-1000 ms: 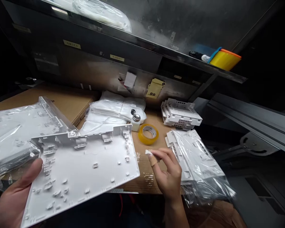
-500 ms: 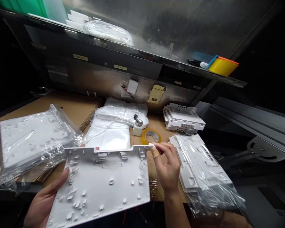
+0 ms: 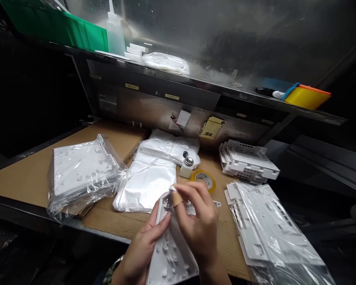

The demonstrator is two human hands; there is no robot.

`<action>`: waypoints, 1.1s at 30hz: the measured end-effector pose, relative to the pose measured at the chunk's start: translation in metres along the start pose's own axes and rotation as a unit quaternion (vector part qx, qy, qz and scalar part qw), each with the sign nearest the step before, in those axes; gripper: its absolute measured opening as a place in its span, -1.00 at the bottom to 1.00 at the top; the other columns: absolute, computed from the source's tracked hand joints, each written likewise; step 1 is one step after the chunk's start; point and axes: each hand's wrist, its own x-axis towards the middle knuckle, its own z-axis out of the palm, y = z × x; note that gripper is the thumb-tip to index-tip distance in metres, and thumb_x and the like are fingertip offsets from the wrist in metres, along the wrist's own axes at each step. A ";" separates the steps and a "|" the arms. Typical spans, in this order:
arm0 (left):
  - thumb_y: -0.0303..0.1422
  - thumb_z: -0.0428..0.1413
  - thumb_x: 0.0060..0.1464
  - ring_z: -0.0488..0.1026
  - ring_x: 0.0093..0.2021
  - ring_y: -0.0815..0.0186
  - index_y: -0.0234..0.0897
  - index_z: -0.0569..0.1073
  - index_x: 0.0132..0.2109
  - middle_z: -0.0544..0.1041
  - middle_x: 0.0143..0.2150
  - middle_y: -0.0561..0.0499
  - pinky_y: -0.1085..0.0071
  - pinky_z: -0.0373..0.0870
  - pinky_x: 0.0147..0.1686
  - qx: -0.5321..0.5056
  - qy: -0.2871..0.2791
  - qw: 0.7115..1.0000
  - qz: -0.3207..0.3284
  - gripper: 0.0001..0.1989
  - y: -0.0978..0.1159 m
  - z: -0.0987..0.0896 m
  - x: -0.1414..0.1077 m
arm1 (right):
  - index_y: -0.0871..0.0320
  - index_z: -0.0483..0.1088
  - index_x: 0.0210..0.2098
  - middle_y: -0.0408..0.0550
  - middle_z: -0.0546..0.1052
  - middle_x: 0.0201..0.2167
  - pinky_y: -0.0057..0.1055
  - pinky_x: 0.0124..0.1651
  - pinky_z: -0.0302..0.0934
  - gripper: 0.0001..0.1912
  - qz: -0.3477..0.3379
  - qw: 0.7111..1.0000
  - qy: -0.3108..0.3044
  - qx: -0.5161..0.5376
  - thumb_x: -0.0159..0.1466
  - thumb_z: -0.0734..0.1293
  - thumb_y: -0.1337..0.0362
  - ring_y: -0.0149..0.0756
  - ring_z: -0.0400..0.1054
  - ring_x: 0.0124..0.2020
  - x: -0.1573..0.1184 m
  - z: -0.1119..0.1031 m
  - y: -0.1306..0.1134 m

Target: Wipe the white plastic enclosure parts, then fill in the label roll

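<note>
A white plastic panel (image 3: 170, 257) with small clips and pegs on its inner face is held low in front of me, turned so it runs away from me. My left hand (image 3: 142, 247) grips its left edge from below. My right hand (image 3: 195, 221), with a bandage on one finger, pinches a small white piece (image 3: 172, 189) against the panel's far top corner. A roll of clear yellow tape (image 3: 204, 179) lies on the cardboard just beyond my right hand.
A bag of white panels (image 3: 83, 174) lies at the left. Flat plastic bags (image 3: 150, 182), a small white bottle (image 3: 186, 167), stacked white frames (image 3: 247, 160) and bagged frames (image 3: 273, 233) lie around. A metal shelf (image 3: 195, 85) overhead holds a green bin (image 3: 59, 23) and a yellow tub (image 3: 307, 97).
The panel has swung from lying flat and wide to pointing away from me and dropped lower. My right hand moved left onto its top corner. The view shifted, with the desk now further off.
</note>
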 end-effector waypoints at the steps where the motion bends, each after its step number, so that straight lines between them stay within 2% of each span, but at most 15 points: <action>1: -0.38 0.27 0.27 0.62 0.11 0.01 0.12 -0.12 0.55 0.64 0.17 -0.13 0.09 0.51 0.22 0.001 0.007 1.000 -0.001 -0.06 -0.001 0.002 0.000 | 0.11 0.56 -0.05 -0.01 0.57 -0.17 -0.28 -0.09 0.45 -0.81 0.003 1.000 -0.001 -0.008 0.39 0.37 0.43 -0.23 0.50 -0.13 0.001 0.000 0.001; 4: -0.34 0.28 0.27 0.61 0.15 0.03 0.16 -0.07 0.54 0.64 0.18 -0.10 0.12 0.51 0.22 -0.003 0.011 1.000 -0.005 -0.08 -0.002 0.005 0.000 | 0.10 0.57 -0.06 -0.01 0.57 -0.17 -0.30 -0.13 0.45 -0.81 0.020 0.999 0.024 -0.029 0.40 0.36 0.42 -0.24 0.50 -0.15 0.001 -0.004 0.007; 7: -0.36 0.31 0.24 0.59 0.16 0.03 0.18 -0.01 0.53 0.62 0.22 -0.08 0.16 0.50 0.23 -0.019 -0.017 1.000 -0.002 -0.09 -0.003 0.006 0.002 | 0.09 0.56 -0.04 -0.01 0.56 -0.16 -0.30 -0.13 0.44 -0.79 0.007 0.999 0.045 -0.024 0.40 0.36 0.43 -0.23 0.50 -0.13 0.000 -0.004 0.002; 10: -0.41 0.30 0.23 0.59 0.17 0.02 0.15 -0.03 0.54 0.61 0.23 -0.08 0.17 0.50 0.23 -0.032 -0.022 0.999 0.002 -0.06 -0.005 0.003 0.005 | 0.08 0.55 -0.02 0.00 0.57 -0.16 -0.28 -0.09 0.44 -0.79 -0.015 1.000 -0.001 -0.022 0.41 0.35 0.41 -0.22 0.50 -0.12 0.001 0.001 -0.002; 12: -0.43 0.31 0.21 0.58 0.16 -0.01 0.11 -0.05 0.54 0.61 0.22 -0.12 0.14 0.52 0.22 -0.033 -0.004 0.999 -0.002 -0.04 -0.004 -0.004 0.005 | 0.10 0.57 -0.05 -0.01 0.59 -0.18 -0.28 -0.12 0.42 -0.82 -0.007 0.999 -0.025 -0.047 0.43 0.34 0.37 -0.22 0.50 -0.16 0.004 0.001 0.010; 14: -0.47 0.32 0.18 0.58 0.16 -0.04 0.08 -0.07 0.55 0.61 0.22 -0.15 0.10 0.54 0.20 -0.031 0.020 0.999 -0.006 0.01 0.002 -0.017 0.003 | 0.10 0.59 -0.08 -0.02 0.59 -0.19 -0.32 -0.19 0.38 -0.84 0.035 0.996 -0.013 -0.077 0.43 0.34 0.30 -0.25 0.49 -0.21 0.008 -0.005 0.037; 17: -0.52 0.32 0.15 0.55 0.17 -0.10 0.08 -0.09 0.55 0.58 0.25 -0.16 0.02 0.56 0.18 -0.025 0.065 0.998 0.003 0.05 0.018 -0.045 -0.003 | 0.09 0.62 -0.12 -0.02 0.60 -0.18 -0.32 -0.18 0.32 -0.75 0.136 0.983 0.029 -0.117 0.40 0.37 0.10 -0.24 0.44 -0.23 0.014 -0.017 0.098; 20: -0.39 0.33 0.17 0.54 0.16 -0.23 -0.01 0.04 0.54 0.58 0.24 -0.19 -0.10 0.59 0.13 -0.058 0.079 0.995 -0.020 -0.06 0.035 -0.074 -0.011 | 0.12 0.64 -0.29 -0.02 0.57 -0.34 -0.21 -0.09 0.32 -0.66 0.190 0.973 0.031 -0.130 0.27 0.43 -0.04 -0.17 0.38 -0.28 0.018 -0.019 0.156; 22: -0.30 0.32 0.18 0.54 0.14 -0.29 -0.07 0.08 0.53 0.60 0.20 -0.21 -0.16 0.59 0.11 -0.084 0.065 0.993 -0.048 -0.10 0.045 -0.089 -0.016 | 0.15 0.65 -0.32 0.03 0.57 -0.33 -0.07 0.02 0.31 -0.60 0.215 0.968 0.034 -0.126 0.18 0.48 -0.09 -0.09 0.39 -0.21 0.016 -0.017 0.175; 25: -0.33 0.31 0.18 0.54 0.14 -0.29 -0.11 0.05 0.54 0.62 0.17 -0.20 -0.19 0.57 0.13 -0.085 0.048 0.994 -0.056 -0.09 0.054 -0.104 -0.020 | 0.17 0.65 -0.14 0.21 0.57 -0.02 0.12 0.21 0.23 -0.47 0.246 0.962 0.055 -0.105 0.17 0.48 -0.16 0.09 0.36 0.08 0.002 -0.017 0.164; 28: -0.31 0.32 0.17 0.56 0.12 -0.29 -0.09 0.11 0.52 0.64 0.15 -0.19 -0.20 0.57 0.11 -0.084 0.042 0.994 -0.048 -0.12 0.055 -0.109 -0.018 | 0.12 0.60 0.07 0.21 0.57 0.09 0.03 0.14 0.36 -0.41 0.291 0.956 0.024 -0.024 0.33 0.35 -0.20 0.04 0.44 0.10 -0.030 -0.023 0.121; 29: -0.28 0.32 0.18 0.57 0.13 -0.27 -0.09 0.14 0.51 0.64 0.15 -0.19 -0.18 0.58 0.11 -0.084 0.045 0.994 -0.052 -0.14 0.053 -0.109 -0.015 | 0.10 0.58 0.10 0.18 0.61 0.05 -0.04 0.06 0.43 -0.40 0.327 0.944 -0.010 0.043 0.36 0.31 -0.22 0.00 0.51 0.03 -0.044 -0.026 0.105; 30: -0.25 0.32 0.18 0.58 0.12 -0.25 -0.12 0.17 0.50 0.65 0.14 -0.20 -0.13 0.58 0.11 -0.078 0.057 0.994 -0.053 -0.16 0.049 -0.107 -0.012 | 0.10 0.58 0.11 0.18 0.64 0.00 -0.07 0.00 0.47 -0.38 0.391 0.905 -0.048 0.159 0.35 0.32 -0.24 0.00 0.55 -0.01 -0.059 -0.029 0.091; 31: -0.23 0.33 0.18 0.60 0.11 -0.21 -0.16 0.21 0.49 0.66 0.12 -0.21 -0.06 0.59 0.11 -0.061 0.077 0.994 -0.044 -0.18 0.045 -0.105 -0.007 | 0.13 0.58 0.11 0.19 0.67 -0.03 -0.07 -0.02 0.49 -0.33 0.456 0.846 -0.072 0.267 0.33 0.33 -0.27 0.02 0.58 -0.03 -0.074 -0.031 0.080; 33: -0.21 0.34 0.17 0.64 0.07 -0.11 -0.25 0.29 0.44 0.68 0.08 -0.22 0.09 0.61 0.07 0.039 0.115 0.993 0.011 -0.23 0.037 -0.098 0.004 | 0.20 0.60 0.06 0.21 0.70 -0.09 -0.02 -0.01 0.50 -0.30 0.567 0.715 -0.056 0.406 0.25 0.42 -0.27 0.10 0.61 -0.04 -0.101 -0.034 0.065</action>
